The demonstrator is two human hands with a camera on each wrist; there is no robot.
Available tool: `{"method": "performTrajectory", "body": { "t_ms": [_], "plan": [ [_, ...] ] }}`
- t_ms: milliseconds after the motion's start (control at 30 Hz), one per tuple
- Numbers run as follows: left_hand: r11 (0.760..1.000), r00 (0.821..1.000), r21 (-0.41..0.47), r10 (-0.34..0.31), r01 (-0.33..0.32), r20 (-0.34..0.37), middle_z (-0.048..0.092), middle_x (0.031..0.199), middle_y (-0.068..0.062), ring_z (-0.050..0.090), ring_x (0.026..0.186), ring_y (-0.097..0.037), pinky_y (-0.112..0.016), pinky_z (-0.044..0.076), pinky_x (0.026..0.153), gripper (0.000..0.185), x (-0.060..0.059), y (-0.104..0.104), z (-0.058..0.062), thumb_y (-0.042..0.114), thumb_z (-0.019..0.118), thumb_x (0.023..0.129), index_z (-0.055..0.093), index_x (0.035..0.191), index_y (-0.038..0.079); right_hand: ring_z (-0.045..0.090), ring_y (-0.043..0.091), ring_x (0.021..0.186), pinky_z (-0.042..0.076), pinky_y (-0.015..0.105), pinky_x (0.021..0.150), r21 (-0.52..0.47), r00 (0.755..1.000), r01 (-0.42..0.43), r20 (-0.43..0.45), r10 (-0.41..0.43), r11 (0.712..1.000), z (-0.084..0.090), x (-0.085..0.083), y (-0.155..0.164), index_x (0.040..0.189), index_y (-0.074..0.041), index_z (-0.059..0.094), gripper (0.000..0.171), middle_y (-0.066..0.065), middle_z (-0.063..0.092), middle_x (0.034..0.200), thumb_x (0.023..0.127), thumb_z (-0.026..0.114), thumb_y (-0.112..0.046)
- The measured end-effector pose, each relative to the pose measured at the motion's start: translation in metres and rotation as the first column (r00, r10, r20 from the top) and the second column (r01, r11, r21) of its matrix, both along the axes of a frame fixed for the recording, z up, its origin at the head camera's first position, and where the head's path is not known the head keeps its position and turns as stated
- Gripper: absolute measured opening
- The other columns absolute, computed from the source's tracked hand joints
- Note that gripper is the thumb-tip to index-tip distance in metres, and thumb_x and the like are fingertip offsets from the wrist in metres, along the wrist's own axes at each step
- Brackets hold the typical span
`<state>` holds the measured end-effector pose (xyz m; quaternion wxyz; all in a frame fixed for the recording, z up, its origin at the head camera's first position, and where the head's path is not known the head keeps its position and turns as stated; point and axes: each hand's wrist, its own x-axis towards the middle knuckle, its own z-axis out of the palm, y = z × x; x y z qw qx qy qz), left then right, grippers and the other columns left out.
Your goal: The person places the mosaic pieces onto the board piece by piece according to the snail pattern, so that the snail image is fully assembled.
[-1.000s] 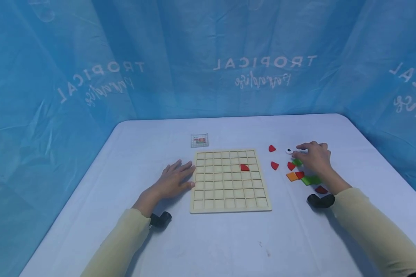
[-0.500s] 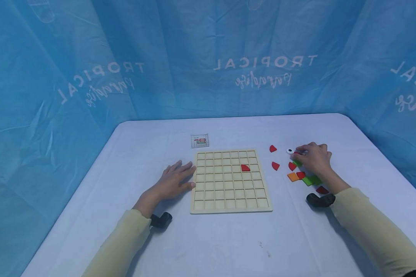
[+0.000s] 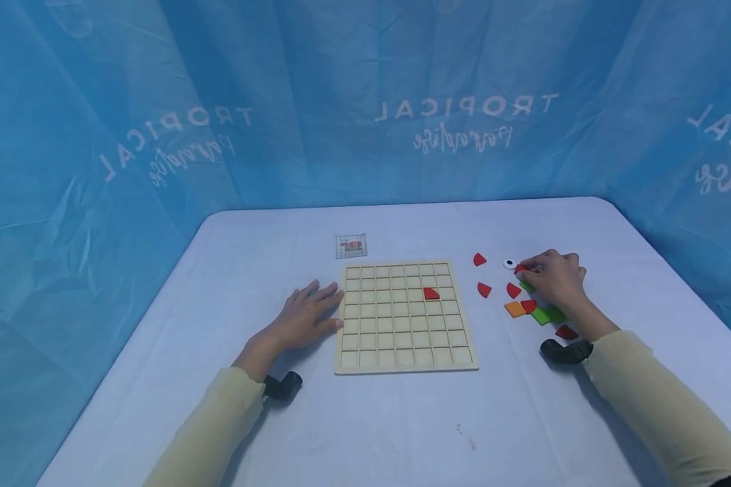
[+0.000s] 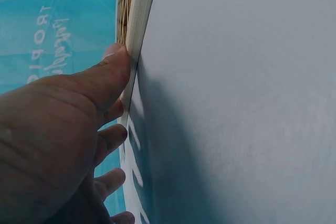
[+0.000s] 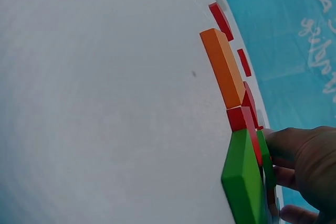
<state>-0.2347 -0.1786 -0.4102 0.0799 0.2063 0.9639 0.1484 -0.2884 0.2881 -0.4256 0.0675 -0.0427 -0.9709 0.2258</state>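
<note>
A wooden grid board (image 3: 402, 352) lies mid-table with one red quarter-round piece (image 3: 431, 293) in a cell. My left hand (image 3: 307, 314) rests flat on the table, and its thumb (image 4: 113, 74) touches the board's left edge (image 4: 137, 35). My right hand (image 3: 550, 277) hovers over the loose pieces on the right. Its curled fingertips pinch a small red piece (image 3: 519, 269) beside a white eye disc (image 3: 510, 264). Under and around the hand lie an orange square (image 3: 514, 309) (image 5: 223, 66), a green piece (image 3: 548, 315) (image 5: 242, 177) and red pieces (image 3: 513, 290) (image 5: 242, 118).
Two more red quarter pieces (image 3: 479, 259) (image 3: 483, 289) lie between board and hand, another (image 3: 565, 332) by the right wrist. A small picture card (image 3: 351, 246) sits behind the board. Blue sheeting surrounds the white table (image 3: 402, 433).
The right hand's fingertips have drawn in by the white disc, and a red piece now shows between them. The left hand and the board have not moved.
</note>
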Motion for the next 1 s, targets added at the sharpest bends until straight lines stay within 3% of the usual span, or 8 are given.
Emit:
{"method": "performTrajectory", "body": {
  "t_ms": [300, 667, 1000],
  "plan": [
    [1.000, 1.000, -0.002, -0.003, 0.003, -0.006, 0.026, 0.157, -0.005, 0.010, 0.147, -0.037, -0.062, 0.008, 0.117, 0.061, 0.0005, 0.0001, -0.0007, 0.043, 0.052, 0.094, 0.034, 0.147, 0.018, 0.031, 0.046, 0.119, 0.029, 0.061, 0.091, 0.015, 0.999, 0.010, -0.042, -0.009, 1.000, -0.0012, 0.0017, -0.0009, 0.114, 0.000, 0.065, 0.039, 0.026, 0.050, 0.120, 0.082, 0.073, -0.021],
    [1.000, 1.000, 0.004, 0.006, -0.006, -0.002, 0.026, 0.157, -0.005, 0.010, 0.147, -0.037, -0.061, 0.007, 0.117, 0.061, 0.0006, -0.0003, -0.0005, 0.043, 0.052, 0.094, 0.034, 0.147, 0.018, 0.032, 0.046, 0.119, 0.029, 0.062, 0.092, 0.023, 0.999, -0.031, -0.034, 0.032, 0.999, -0.0024, -0.0037, 0.0004, 0.116, -0.001, 0.065, 0.038, 0.026, 0.051, 0.121, 0.085, 0.069, -0.023],
    [1.000, 1.000, -0.003, 0.001, -0.001, -0.009, 0.026, 0.157, -0.004, 0.009, 0.147, -0.037, -0.062, 0.008, 0.116, 0.061, -0.0004, -0.0008, -0.0005, 0.043, 0.052, 0.094, 0.034, 0.147, 0.019, 0.033, 0.044, 0.119, 0.030, 0.060, 0.091, -0.017, 0.992, -0.085, -0.100, 0.083, 0.996, 0.0032, 0.0015, -0.0034, 0.115, -0.002, 0.065, 0.039, 0.024, 0.053, 0.119, 0.081, 0.073, -0.020]
  ]
}}
